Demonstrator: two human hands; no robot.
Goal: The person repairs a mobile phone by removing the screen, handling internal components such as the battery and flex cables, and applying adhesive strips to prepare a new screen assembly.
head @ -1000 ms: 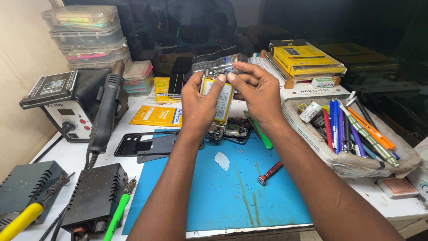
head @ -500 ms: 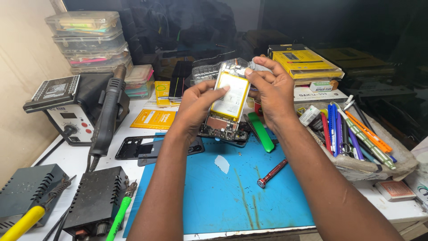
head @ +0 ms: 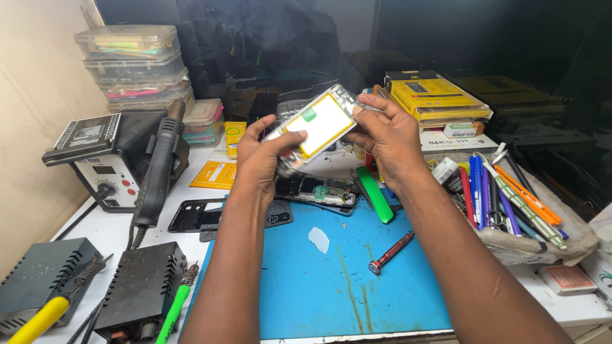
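Blue mat (head: 331,280) lies nearest you, a red screwdriver (head: 391,252) on it below your grip. Above it, your left hand (head: 261,159) and right hand (head: 389,137) clamp an opened phone (head: 319,124), pale battery facing you; keep pressure on its edges. Right of the grip, a tray (head: 574,239) holds pens; far left, stacked clear boxes (head: 131,64) hold small parts.

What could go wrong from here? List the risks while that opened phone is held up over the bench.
The opened phone is held in the air by the left hand and right hand mostly at its edges; a slip could drop it onto the phone board lying below. The left thumb rests on the exposed yellow battery, so hard pressure there might dent it. The red screwdriver lies loose on the blue mat and might roll.
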